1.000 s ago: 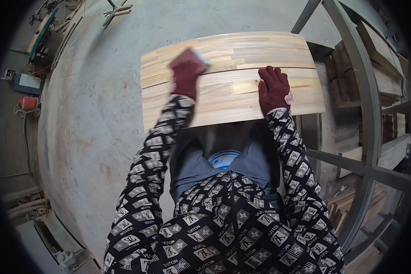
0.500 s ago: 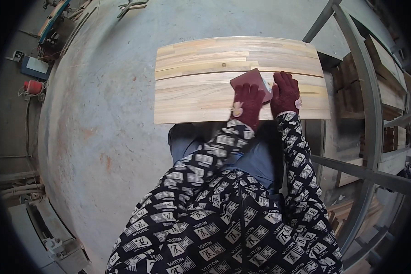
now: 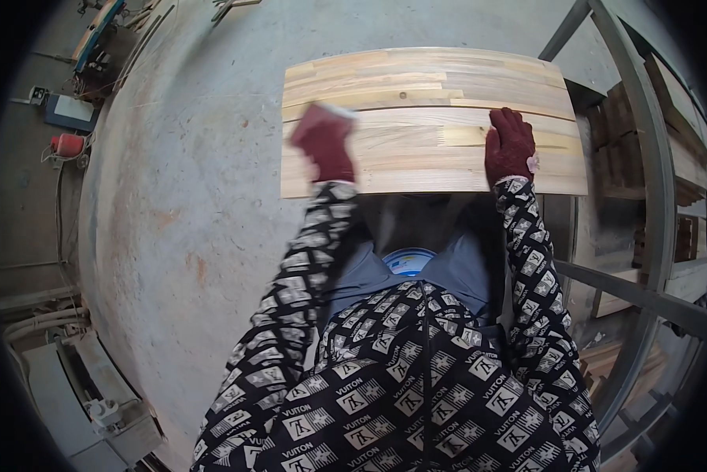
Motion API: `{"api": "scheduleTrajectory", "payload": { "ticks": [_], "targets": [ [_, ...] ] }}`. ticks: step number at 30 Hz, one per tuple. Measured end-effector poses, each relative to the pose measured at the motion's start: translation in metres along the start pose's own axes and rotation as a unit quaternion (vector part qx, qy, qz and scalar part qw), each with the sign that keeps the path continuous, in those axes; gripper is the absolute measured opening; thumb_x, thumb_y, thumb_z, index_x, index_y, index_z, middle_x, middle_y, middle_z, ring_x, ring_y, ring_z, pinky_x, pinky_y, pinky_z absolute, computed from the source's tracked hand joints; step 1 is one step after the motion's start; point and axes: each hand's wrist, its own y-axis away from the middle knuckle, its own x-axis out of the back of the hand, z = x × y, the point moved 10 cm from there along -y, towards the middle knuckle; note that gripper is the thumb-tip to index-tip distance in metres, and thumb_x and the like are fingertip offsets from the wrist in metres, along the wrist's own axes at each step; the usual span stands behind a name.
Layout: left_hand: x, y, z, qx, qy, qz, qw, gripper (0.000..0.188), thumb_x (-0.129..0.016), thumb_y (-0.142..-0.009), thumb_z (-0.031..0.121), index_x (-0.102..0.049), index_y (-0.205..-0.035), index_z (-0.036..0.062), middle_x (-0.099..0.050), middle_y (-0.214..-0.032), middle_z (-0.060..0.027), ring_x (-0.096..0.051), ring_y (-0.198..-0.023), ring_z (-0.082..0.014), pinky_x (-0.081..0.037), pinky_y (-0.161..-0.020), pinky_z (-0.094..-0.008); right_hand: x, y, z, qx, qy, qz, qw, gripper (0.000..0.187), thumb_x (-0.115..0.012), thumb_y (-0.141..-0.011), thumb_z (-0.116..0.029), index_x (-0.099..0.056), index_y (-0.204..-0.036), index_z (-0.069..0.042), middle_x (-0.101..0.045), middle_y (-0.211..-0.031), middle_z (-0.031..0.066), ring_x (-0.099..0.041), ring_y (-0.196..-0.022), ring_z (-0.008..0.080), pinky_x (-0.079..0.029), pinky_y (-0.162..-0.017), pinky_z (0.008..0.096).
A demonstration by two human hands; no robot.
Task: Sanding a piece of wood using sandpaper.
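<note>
A near laminated wood board [image 3: 401,169] lies in front of me, with a far wood board [image 3: 416,75] beyond it across a thin dark gap. My left hand [image 3: 334,153], in a dark red knit glove, is over the left end of the near board. It holds a piece of reddish-brown sandpaper [image 3: 316,126]; motion smears both, so the exact grip is hard to see. My right hand [image 3: 512,145], gloved alike, rests flat on the near board toward its right end, fingers stretched away from me and holding nothing.
A grey metal frame rack [image 3: 660,197] with stacked timber stands close at the right. Beneath the boards' near edge, between my knees, shows a blue round thing [image 3: 410,261]. At the left are a grey machine [image 3: 86,393] and a red object [image 3: 68,145] by the wall.
My left hand has swept left along the near board with the sandpaper, away from my right hand. The right hand stays on the board. The whole view has shifted slightly.
</note>
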Motion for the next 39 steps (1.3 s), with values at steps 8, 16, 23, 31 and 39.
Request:
{"api": "scheduleTrajectory", "payload": {
  "ticks": [8,16,23,31,39],
  "targets": [
    [0.057,0.097,0.215,-0.239,0.298,-0.108,0.918,0.045,-0.059,-0.093,0.013,-0.062,-0.138,0.0066,-0.057,-0.146,-0.02,-0.049,-0.142,-0.0422,-0.033,-0.123,-0.0581,-0.004,-0.001,-0.002,0.004,-0.003,-0.025,1.0,0.032,-0.063,-0.09,-0.007,-0.066,-0.122,-0.005,-0.067,-0.124,0.0159,-0.06,-0.119,0.0384,-0.046,-0.103,0.0492],
    [0.094,0.09,0.012,-0.182,0.156,-0.022,0.971,0.046,-0.051,-0.099,0.019,-0.059,-0.142,0.0051,-0.052,-0.152,-0.0198,-0.041,-0.146,-0.0466,-0.022,-0.126,-0.0609,-0.004,0.001,0.004,-0.029,-0.002,-0.038,0.999,0.037,-0.063,-0.093,-0.007,-0.067,-0.13,-0.005,-0.066,-0.135,0.0193,-0.058,-0.126,0.0413,-0.046,-0.109,0.0492],
    [0.084,0.066,0.044,-0.107,0.121,0.011,0.987,0.04,-0.062,-0.09,0.009,-0.064,-0.129,0.0051,-0.06,-0.129,-0.0191,-0.053,-0.129,-0.0443,-0.035,-0.117,-0.0614,-0.005,0.001,0.005,-0.036,0.0,-0.041,0.999,0.036,-0.063,-0.095,-0.009,-0.068,-0.13,-0.005,-0.067,-0.135,0.0206,-0.058,-0.128,0.0414,-0.046,-0.111,0.0495],
    [0.09,0.088,0.172,-0.269,0.273,-0.114,0.917,0.038,-0.066,-0.083,0.016,-0.063,-0.12,0.008,-0.059,-0.122,-0.0181,-0.055,-0.121,-0.0414,-0.037,-0.114,-0.0592,-0.003,0.0,0.001,-0.015,0.001,-0.031,0.999,0.036,-0.063,-0.093,-0.008,-0.068,-0.128,-0.005,-0.067,-0.132,0.0206,-0.059,-0.127,0.0423,-0.045,-0.11,0.0503],
    [0.043,0.013,-0.058,-0.045,0.026,-0.011,0.999,0.027,-0.055,-0.097,0.016,-0.068,-0.121,0.0133,-0.065,-0.121,-0.0144,-0.06,-0.115,-0.04,-0.044,-0.1,-0.0574,-0.001,0.001,0.006,-0.033,-0.003,-0.014,0.999,0.033,-0.065,-0.09,-0.007,-0.068,-0.123,-0.005,-0.067,-0.129,0.0176,-0.06,-0.121,0.0394,-0.048,-0.104,0.0491]
  ]
}}
